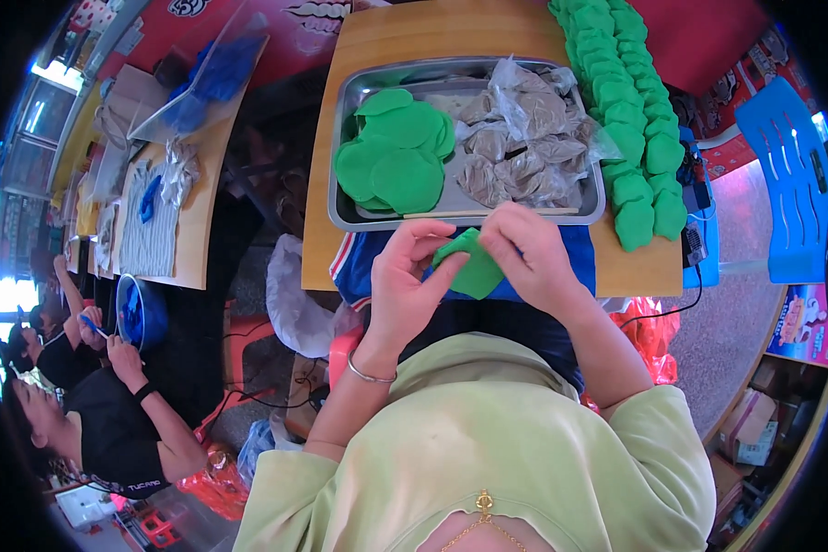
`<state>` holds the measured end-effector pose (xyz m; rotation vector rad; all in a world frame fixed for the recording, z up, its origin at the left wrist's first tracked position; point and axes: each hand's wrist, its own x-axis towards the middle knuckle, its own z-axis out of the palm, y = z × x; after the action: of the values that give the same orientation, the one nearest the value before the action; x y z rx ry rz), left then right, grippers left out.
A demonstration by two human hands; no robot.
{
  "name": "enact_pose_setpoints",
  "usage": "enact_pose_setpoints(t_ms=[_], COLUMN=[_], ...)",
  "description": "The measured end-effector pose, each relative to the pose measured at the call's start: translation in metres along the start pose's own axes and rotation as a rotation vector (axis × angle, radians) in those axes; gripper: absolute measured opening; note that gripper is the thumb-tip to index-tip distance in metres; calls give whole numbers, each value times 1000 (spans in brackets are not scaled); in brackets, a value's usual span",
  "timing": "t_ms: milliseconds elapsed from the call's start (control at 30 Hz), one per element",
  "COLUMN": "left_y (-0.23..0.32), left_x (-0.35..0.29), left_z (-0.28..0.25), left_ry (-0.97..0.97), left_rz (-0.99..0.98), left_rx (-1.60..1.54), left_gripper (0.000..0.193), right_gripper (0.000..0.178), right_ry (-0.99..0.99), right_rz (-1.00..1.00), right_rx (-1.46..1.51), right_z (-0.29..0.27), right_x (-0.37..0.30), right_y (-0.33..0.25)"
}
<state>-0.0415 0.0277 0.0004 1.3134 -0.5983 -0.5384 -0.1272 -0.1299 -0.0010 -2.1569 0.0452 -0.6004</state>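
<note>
Both hands are closed on one folded green piece (477, 274), soft and felt-like, held just in front of the tray. My left hand (408, 281) pinches its left edge between thumb and fingers. On its upper right, the fingertips of my right hand (530, 256) press together. Anything inside the fold is hidden. The metal tray (405, 223) holds a loose pile of flat green discs (405, 161) on its left. On its right lie several clear plastic bags (529, 115) with grey-brown contents. A thin stick (515, 212) lies along the tray's near edge.
Rows of folded green pieces (630, 120) overlap along the table's right side. Blue cloth (561, 250) hangs over the near edge of the wooden table (653, 271). A blue plastic chair (787, 175) stands right; at left, another person handles something blue beside a blue bucket (142, 313).
</note>
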Motion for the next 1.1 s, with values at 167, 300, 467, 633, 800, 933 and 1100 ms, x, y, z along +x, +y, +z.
enact_pose_setpoints(t_ms=[167,300,467,633,800,933,1100], left_y=[8,-2,5,3,2,4,-12], left_x=[-1,-5,-8,-7,-8,-9,-13], left_z=[7,9,17,23,26,24,9], left_ry=[-125,-117,-131,-126,-120,-143,-165], left_rz=[-21,33,-94,-50,-81,-122,-260], left_rx=[238,205,87,124,58,1,-319], left_gripper=[35,40,43,45,47,49,25], right_gripper=[19,22,28,33,32,28,17], right_ry=[96,27,-6,-76,-4,-68,128], right_rz=[119,57,139,77,40,96,198], right_rx=[243,181,185,80,131,205,149], right_z=[-9,8,-14,-13,-13,-11,-29], right_x=[1,-3,-1,-6,-4,-3,5], right_y=[-10,0,-13,-7,-11,-10,-12])
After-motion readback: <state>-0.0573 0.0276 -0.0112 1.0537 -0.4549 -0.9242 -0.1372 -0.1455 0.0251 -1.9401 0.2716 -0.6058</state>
